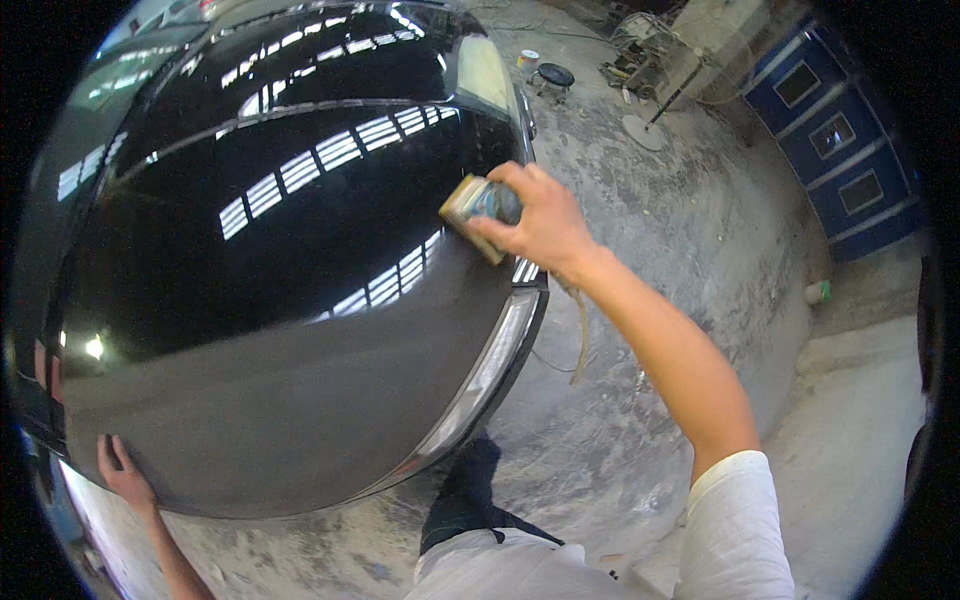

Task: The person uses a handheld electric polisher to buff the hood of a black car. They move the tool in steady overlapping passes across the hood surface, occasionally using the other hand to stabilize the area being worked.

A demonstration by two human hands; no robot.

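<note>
My right hand (535, 220) is wrapped round a palm sander (468, 205) with a flat rectangular pad. The sander is tilted in this view, over the right side of a black car panel (300, 260); whether the pad touches the paint is hard to tell. A thin hose (582, 340) hangs below that hand beside the car. The panel's near part is dull grey, while the far part is glossy and mirrors bright windows. My left hand (125, 475) lies flat on the near left edge of the panel, fingers stretched out, holding nothing.
A pale lamp strip (475, 375) curves along the car's near right edge. Dusty concrete floor (660, 250) spreads to the right. Farther off stand a round black stool (555, 75), a white can (528, 60), a stand with a round base (645, 132) and blue panelled doors (830, 130).
</note>
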